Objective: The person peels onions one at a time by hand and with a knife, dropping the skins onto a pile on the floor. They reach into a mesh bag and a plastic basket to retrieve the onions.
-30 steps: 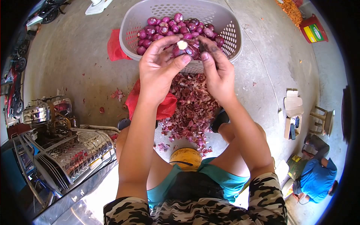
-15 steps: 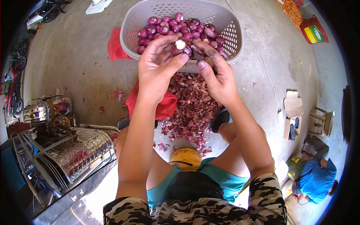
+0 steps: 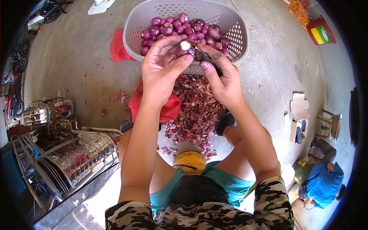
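Note:
My left hand [image 3: 165, 63] is closed around a red onion [image 3: 183, 50], whose pale cut end faces up. Close beside it, my right hand [image 3: 220, 73] is closed on a small dark knife [image 3: 202, 56], with the blade near the onion and most of the handle hidden by the fingers. The fingertips of the right hand look stained dark. Both hands are over the near rim of a grey perforated basket [image 3: 132, 23] that holds many peeled red onions [image 3: 178, 26]. Below them, a heap of dry onion skins [image 3: 195, 111] covers the floor between my feet.
A red mesh bag [image 3: 171, 109] lies left of the skins, another red mesh piece [image 3: 119, 46] beside the basket. A yellow container [image 3: 189, 161] stands between my legs. Chromed vehicle [image 3: 80, 157] at left; cardboard box [image 3: 299, 122], stool [image 3: 327, 124] and crouching person [image 3: 324, 184] at right.
The knife's blade now shows more between my right thumb and fingers, as that hand has turned slightly. A blurred onion-coloured patch appears over the basket's right side. My left hand barely shifts.

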The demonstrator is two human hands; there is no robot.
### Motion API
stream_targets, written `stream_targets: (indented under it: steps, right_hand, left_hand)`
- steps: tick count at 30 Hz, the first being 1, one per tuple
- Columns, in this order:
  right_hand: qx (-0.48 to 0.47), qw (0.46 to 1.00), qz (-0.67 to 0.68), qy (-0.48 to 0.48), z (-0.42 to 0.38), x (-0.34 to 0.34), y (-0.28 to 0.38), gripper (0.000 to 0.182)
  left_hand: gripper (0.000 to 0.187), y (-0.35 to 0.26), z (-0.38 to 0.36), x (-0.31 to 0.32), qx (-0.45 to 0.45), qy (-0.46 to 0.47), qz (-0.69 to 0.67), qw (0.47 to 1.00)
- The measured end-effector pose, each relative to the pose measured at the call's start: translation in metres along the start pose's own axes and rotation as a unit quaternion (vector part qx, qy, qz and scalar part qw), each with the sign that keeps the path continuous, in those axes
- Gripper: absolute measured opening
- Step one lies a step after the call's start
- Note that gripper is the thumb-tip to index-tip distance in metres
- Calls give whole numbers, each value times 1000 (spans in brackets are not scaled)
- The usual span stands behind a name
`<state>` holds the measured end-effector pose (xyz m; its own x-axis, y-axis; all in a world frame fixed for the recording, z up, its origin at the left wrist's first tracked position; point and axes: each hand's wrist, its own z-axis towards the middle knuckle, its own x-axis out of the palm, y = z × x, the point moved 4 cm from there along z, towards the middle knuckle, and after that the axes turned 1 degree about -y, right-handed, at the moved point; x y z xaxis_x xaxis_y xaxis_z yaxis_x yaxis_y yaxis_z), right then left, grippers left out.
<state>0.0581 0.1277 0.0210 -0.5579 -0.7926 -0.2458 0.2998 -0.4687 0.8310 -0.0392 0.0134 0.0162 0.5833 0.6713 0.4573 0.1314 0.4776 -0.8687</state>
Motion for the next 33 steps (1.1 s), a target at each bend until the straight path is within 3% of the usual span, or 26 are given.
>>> stream_targets:
  steps: [4,10,16,21,24,27,33]
  right_hand:
    - [-19,999,-19,-29,1,0,4,27]
    - [40,997,62,-39,-2,2,-6,29]
    - [176,960,216,-6,-4,-6,-12,38]
    - [162,976,142,43,-9,0,-2,50]
    - [104,989,101,22,-8,3,-1,49]
    - [107,989,92,43,-8,2,-2,46]
    - [33,997,61,17,-7,3,-4,39]
  left_hand:
    - [45,-3,1,2,-7,8,-22,1000]
    - [41,0,1,2,-29,27,-73,997]
    - [36,-3,0,5,-64,49,-132,988]
    - [36,0,0,0,-77,16,-119,990]
    - [37,2,-1,1,-106,5,-178,978]
    - [37,4,-3,5,-141,12,-204,969]
    - [38,12,-9,8,-127,19,-126,984]
